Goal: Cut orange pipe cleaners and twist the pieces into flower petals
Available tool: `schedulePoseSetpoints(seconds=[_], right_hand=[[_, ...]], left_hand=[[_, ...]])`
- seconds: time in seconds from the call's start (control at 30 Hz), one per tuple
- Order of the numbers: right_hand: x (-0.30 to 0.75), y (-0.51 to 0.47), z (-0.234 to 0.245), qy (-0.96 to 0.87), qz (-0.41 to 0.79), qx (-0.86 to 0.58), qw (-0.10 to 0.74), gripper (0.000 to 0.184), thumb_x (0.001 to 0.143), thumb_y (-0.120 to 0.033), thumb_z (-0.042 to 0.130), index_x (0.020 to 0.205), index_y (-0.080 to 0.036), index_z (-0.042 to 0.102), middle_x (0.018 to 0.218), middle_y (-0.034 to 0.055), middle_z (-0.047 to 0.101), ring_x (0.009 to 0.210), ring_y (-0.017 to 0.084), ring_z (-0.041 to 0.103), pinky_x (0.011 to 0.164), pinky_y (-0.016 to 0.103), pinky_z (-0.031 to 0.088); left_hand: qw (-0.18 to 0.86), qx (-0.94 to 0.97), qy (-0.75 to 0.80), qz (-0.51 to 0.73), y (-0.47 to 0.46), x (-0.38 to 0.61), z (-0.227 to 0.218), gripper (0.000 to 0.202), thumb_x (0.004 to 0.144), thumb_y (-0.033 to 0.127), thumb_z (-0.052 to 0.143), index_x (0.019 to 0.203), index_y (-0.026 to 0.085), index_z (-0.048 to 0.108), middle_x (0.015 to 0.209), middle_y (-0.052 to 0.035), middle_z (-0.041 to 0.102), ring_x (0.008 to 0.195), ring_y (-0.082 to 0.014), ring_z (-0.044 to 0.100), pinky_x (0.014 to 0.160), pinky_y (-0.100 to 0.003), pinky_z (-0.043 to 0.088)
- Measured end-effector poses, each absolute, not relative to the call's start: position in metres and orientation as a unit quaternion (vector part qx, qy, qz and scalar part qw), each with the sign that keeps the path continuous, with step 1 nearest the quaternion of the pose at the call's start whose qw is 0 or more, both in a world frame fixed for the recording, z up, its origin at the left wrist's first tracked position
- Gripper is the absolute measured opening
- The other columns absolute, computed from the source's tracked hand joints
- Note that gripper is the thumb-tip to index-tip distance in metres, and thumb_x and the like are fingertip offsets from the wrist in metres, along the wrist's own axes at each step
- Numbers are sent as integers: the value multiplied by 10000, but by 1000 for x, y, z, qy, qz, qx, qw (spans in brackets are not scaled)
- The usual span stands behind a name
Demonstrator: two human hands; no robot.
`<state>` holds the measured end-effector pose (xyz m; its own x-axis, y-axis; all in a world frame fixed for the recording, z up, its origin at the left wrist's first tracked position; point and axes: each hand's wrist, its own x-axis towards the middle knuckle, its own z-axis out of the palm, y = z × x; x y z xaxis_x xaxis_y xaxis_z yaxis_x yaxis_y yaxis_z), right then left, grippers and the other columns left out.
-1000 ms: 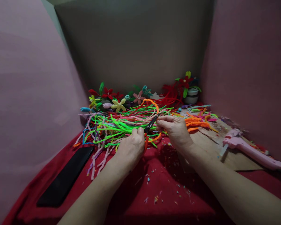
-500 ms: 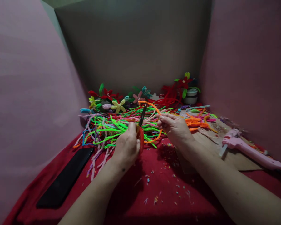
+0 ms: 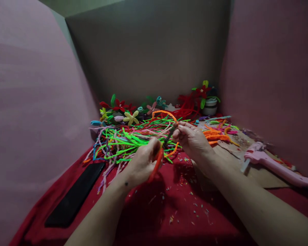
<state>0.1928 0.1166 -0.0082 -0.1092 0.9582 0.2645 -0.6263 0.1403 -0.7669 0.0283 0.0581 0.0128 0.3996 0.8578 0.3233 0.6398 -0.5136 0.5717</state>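
Note:
My left hand (image 3: 143, 160) is closed round red-handled scissors (image 3: 159, 153), whose dark blades point up and right toward my other hand. My right hand (image 3: 192, 139) pinches an orange pipe cleaner (image 3: 165, 113) that arches up and left from its fingertips. The blade tips reach the pinched end. Both hands hover over a loose heap of pipe cleaners (image 3: 125, 138), mostly neon green, with pink, orange and purple ones, lying on a red cloth (image 3: 169, 208).
Finished pipe-cleaner flowers (image 3: 129, 116) lie at the back, and a small white pot (image 3: 209, 105) with a red flower stands back right. A pink glue gun (image 3: 272, 164) rests on cardboard (image 3: 254, 172) at the right. A black flat object (image 3: 75, 194) lies left. Walls enclose three sides.
The scissors swung from pointing nearly straight up to slanting right, their tips now at my right hand's fingertips. My left hand shifted slightly right; my right hand stayed put.

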Motion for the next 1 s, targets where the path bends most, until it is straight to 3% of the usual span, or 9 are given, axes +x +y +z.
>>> schedulePoseSetpoints(seconds=[0.17,0.33,0.43,0.53,0.63,0.77,0.87,1.0], right_hand=[[202,122,0,-377,617,-190,664,73,674,-179,590,740,-159,566,477,-41,562,430,65,491,454,186,366],[207,121,4,-397,613,-181,659,91,680,-210,618,741,-163,570,477,-45,552,402,56,447,421,182,324],[203,114,3,-441,629,-159,621,87,720,-239,602,758,-164,579,485,-42,561,393,51,433,425,183,325],[194,102,-1,-496,645,-149,563,115,759,-279,579,776,-166,571,496,-33,573,396,55,451,425,180,331],[184,91,-6,-552,665,-153,478,168,784,-336,552,791,-169,553,530,-20,592,416,69,481,431,188,361],[175,80,-11,-616,651,-187,403,194,816,-340,513,750,-159,533,557,-3,608,451,83,508,488,217,412],[172,77,-13,-633,635,-204,392,193,801,-309,539,687,-153,534,567,-1,603,507,95,537,537,228,418],[169,80,-22,-590,673,-187,406,210,757,-307,601,637,-143,551,568,-17,554,517,76,495,538,216,378]], left_hand=[[206,905,370,38,53,19,26,11,719,175,478,723,184,474,619,49,445,551,-80,358,512,-201,275],[113,899,422,-11,58,16,15,65,708,248,518,728,204,561,677,8,543,568,-116,436,496,-221,284],[137,887,438,42,61,19,13,129,692,316,577,726,194,605,714,-13,575,623,-133,480,535,-224,329],[291,815,457,206,64,24,16,230,754,354,538,867,172,624,745,-15,586,629,-114,501,558,-213,372],[440,667,430,420,66,27,17,332,760,349,551,1041,173,568,683,16,559,510,-66,464,496,-188,365],[466,551,378,580,67,27,12,225,716,350,617,818,150,629,491,56,462,407,-34,387,427,-163,305],[452,547,401,580,68,26,9,210,689,330,648,636,132,600,419,56,432,371,-31,365,388,-164,264],[485,535,415,553,68,27,7,231,662,310,674,577,136,547,409,68,417,344,-20,334,356,-162,214]])
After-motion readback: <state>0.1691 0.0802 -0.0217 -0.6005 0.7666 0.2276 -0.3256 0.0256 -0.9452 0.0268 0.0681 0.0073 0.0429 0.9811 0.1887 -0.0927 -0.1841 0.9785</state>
